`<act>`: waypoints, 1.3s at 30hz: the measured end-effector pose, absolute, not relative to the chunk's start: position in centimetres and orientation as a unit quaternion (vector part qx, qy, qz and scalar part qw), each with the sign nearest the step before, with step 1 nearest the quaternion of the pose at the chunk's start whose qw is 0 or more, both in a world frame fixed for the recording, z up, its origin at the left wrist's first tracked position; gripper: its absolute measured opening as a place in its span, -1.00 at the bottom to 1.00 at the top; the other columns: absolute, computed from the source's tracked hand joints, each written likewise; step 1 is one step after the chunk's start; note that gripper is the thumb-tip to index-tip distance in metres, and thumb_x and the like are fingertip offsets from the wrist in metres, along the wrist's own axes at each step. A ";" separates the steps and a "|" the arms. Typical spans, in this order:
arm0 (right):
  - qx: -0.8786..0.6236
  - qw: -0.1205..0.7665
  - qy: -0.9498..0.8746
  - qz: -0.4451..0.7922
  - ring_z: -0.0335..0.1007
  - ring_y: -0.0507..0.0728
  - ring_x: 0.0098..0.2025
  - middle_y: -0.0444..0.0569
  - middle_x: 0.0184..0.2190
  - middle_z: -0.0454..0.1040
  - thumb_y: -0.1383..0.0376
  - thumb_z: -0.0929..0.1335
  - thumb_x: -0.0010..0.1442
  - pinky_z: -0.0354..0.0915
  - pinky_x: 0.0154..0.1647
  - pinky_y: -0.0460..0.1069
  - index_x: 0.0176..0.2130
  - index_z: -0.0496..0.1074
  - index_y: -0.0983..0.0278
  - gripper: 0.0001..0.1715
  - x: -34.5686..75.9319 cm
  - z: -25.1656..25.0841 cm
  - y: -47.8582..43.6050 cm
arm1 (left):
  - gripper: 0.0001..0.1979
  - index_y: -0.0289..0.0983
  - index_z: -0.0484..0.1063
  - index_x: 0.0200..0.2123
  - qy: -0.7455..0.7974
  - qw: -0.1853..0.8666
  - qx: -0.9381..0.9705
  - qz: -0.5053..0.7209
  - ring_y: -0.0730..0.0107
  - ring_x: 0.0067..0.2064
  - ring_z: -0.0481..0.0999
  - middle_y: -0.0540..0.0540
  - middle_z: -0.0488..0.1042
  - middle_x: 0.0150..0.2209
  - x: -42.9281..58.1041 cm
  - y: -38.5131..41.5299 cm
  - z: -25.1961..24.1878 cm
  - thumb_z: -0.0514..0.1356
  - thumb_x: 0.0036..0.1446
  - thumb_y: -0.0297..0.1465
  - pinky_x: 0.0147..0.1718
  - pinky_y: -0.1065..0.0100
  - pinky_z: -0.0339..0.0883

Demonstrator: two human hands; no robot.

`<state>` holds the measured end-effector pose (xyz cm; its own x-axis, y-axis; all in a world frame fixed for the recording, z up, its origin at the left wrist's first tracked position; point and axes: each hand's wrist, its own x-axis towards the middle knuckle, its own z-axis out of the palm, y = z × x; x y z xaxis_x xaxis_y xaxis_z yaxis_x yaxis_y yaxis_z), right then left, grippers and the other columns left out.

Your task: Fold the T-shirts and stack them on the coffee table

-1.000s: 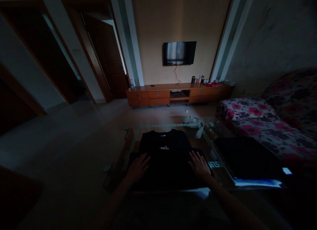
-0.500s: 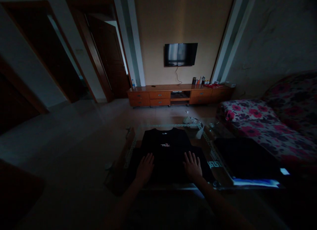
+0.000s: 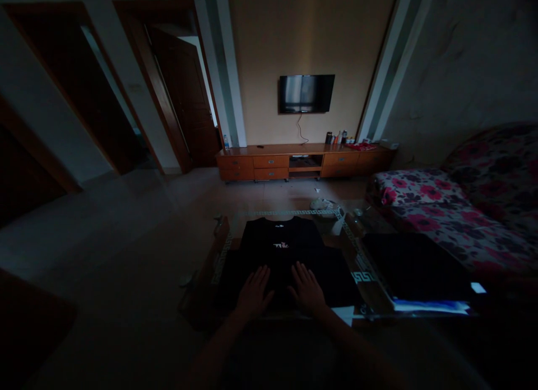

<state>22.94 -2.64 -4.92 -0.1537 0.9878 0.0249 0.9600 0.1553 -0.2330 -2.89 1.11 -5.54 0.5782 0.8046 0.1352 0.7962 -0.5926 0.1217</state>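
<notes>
A black T-shirt [image 3: 281, 250] with a small pale print lies spread flat on a glass coffee table [image 3: 361, 278] with a patterned border. My left hand [image 3: 253, 292] rests palm down on the shirt's near part, fingers spread. My right hand [image 3: 306, 288] lies flat beside it, a little to the right. The two hands are close together near the shirt's middle. Neither holds anything.
A dark stack with a white and blue edge [image 3: 420, 267] sits on the table's right end. A floral sofa [image 3: 454, 210] stands to the right. A wooden TV cabinet [image 3: 302, 161] and a wall TV [image 3: 306, 93] are ahead. Doorways open on the left. The room is dim.
Both hands have slid inward across the shirt, from its outer sides to near its middle, and slightly toward me.
</notes>
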 end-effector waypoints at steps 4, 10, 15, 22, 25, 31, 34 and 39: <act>-0.698 0.072 -0.711 0.037 -0.31 0.26 0.51 0.10 0.49 -0.24 -0.10 0.08 0.38 -0.23 0.46 0.24 0.46 -0.04 0.34 -0.11 29.3 -5.8 -3.8 | -0.29 -0.20 -0.12 0.47 0.492 0.009 0.867 0.078 0.14 0.47 -0.03 -0.14 -0.07 0.47 -7.7 1.5 -5.0 -0.09 0.38 -0.03 0.38 0.03 -0.05; -0.721 0.088 -0.687 -0.013 -0.31 0.21 0.51 0.12 0.48 -0.14 -0.07 0.09 0.37 -0.16 0.46 0.17 0.44 0.00 0.43 -0.11 37.4 -7.3 -5.6 | -0.28 -0.25 -0.08 0.46 0.541 -0.013 0.836 0.088 0.11 0.46 0.01 -0.19 -0.02 0.46 -12.3 1.7 -5.2 -0.06 0.37 -0.05 0.37 0.04 -0.02; -0.732 0.087 -0.675 -0.013 -0.29 0.24 0.51 0.14 0.48 -0.13 -0.09 0.09 0.36 -0.15 0.46 0.18 0.44 0.01 0.45 -0.07 37.6 -8.1 -6.5 | -0.27 -0.28 -0.03 0.45 0.552 -0.002 0.831 0.070 0.08 0.46 -0.01 -0.20 -0.02 0.46 -12.7 0.2 -5.7 -0.10 0.36 -0.02 0.37 0.01 -0.03; -0.745 0.090 -0.659 -0.047 -0.27 0.38 0.50 0.24 0.47 -0.15 -0.02 0.11 0.32 -0.26 0.45 0.33 0.39 0.12 0.52 -0.11 35.0 -8.3 -7.4 | -0.34 -0.28 0.15 0.39 0.610 -0.005 0.792 0.036 -0.10 0.41 0.12 -0.29 0.13 0.41 -10.8 -1.1 -4.2 -0.13 0.37 -0.07 0.27 -0.15 0.08; -0.706 0.094 -0.701 -0.025 -0.29 0.37 0.50 0.24 0.47 -0.15 -0.05 0.10 0.34 -0.29 0.46 0.32 0.40 0.09 0.52 -0.09 31.2 -6.2 -5.5 | -0.38 -0.27 0.21 0.36 0.572 -0.003 0.820 0.042 -0.10 0.38 0.17 -0.31 0.22 0.37 -6.4 0.1 -2.8 -0.13 0.38 -0.10 0.29 -0.16 0.04; -0.578 0.104 -0.806 0.075 -0.24 0.26 0.50 0.13 0.47 -0.13 -0.08 0.02 0.42 -0.18 0.47 0.22 0.44 0.01 0.39 -0.14 21.4 -3.6 -0.7 | -0.39 -0.24 0.08 0.42 0.480 0.053 0.874 0.051 0.09 0.45 0.02 -0.17 0.05 0.45 1.6 3.0 -2.5 -0.07 0.37 -0.20 0.38 0.00 -0.05; -0.580 0.116 -0.802 0.085 -0.23 0.26 0.50 0.12 0.46 -0.12 -0.08 -0.01 0.43 -0.19 0.47 0.25 0.44 0.01 0.37 -0.15 19.6 -4.1 0.4 | -0.40 -0.21 0.06 0.43 0.492 0.056 0.866 0.062 0.11 0.46 -0.01 -0.15 0.02 0.46 2.5 3.8 -4.0 -0.08 0.36 -0.27 0.38 -0.02 -0.05; -0.599 0.108 -0.789 0.080 -0.27 0.24 0.50 0.10 0.48 -0.18 -0.13 0.03 0.40 -0.21 0.47 0.21 0.45 -0.03 0.38 -0.10 21.7 -4.9 1.2 | -0.34 -0.14 -0.06 0.46 0.482 0.040 0.870 0.093 0.12 0.47 -0.02 -0.11 -0.03 0.47 0.8 4.7 -5.4 -0.05 0.35 -0.15 0.38 -0.02 -0.04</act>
